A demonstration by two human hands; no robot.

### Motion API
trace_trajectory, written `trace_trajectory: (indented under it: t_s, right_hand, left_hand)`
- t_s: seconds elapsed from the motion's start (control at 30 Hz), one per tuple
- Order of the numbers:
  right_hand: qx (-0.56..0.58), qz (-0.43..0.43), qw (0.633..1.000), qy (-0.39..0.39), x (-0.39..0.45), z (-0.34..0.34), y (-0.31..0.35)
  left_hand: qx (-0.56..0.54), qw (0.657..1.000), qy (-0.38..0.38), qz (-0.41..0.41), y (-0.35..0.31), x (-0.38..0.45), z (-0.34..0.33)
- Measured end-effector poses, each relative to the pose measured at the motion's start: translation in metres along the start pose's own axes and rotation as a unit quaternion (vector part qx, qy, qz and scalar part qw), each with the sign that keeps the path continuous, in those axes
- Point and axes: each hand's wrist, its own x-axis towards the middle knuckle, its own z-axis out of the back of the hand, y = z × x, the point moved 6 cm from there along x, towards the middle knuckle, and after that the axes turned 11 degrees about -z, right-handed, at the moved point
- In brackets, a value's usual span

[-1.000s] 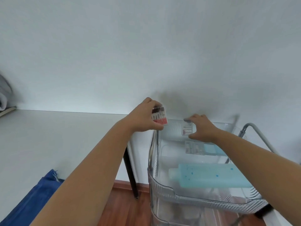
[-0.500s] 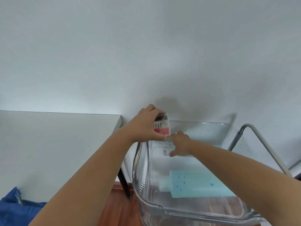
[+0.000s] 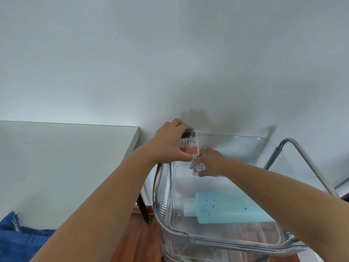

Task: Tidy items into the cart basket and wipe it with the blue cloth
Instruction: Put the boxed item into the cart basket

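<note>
Left hand (image 3: 168, 142): gripping a small clear case (image 3: 189, 143) of bits, held above the cart basket's (image 3: 222, 241) far-left corner.
Right hand (image 3: 210, 162): pinching a second small clear box (image 3: 198, 167) inside the basket.
Blue bottle (image 3: 224, 208): lying in the basket.
Blue cloth (image 3: 20, 241): near left, on the table (image 3: 62, 159).

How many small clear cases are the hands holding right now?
2. One with a red insert is held by the left hand above the basket's far-left corner; a smaller one is in the right hand, inside the basket.
</note>
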Motion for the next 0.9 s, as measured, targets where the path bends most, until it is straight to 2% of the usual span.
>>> trace_trajectory:
  t_s: [0.2, 0.3, 0.5, 0.6, 0.73, 0.9]
  right_hand:
    - [0.017, -0.019, 1.000, 0.002, 0.001, -0.003, -0.009]
    - [0.111, -0.034, 0.993, -0.014, -0.005, 0.015, -0.014]
    - [0.311, -0.121, 0.937, -0.102, -0.046, 0.080, -0.059]
    - [0.381, -0.145, 0.908, -0.096, -0.071, 0.091, -0.073]
    - [0.357, -0.185, 0.912, -0.078, -0.096, 0.083, -0.089]
    - [0.343, -0.232, 0.904, -0.108, -0.117, 0.067, -0.111]
  left_hand:
    - [0.008, 1.000, 0.004, -0.001, 0.000, -0.002, -0.001]
    - [0.015, 1.000, 0.009, 0.000, 0.000, -0.001, -0.001]
    - [0.022, 0.999, 0.034, 0.005, -0.012, 0.014, -0.009]
    - [0.025, 0.998, 0.053, 0.024, -0.025, 0.029, -0.026]
    - [0.027, 0.994, 0.103, 0.037, -0.038, 0.046, -0.066]
    - [0.035, 0.989, 0.132, 0.059, -0.038, 0.058, -0.114]
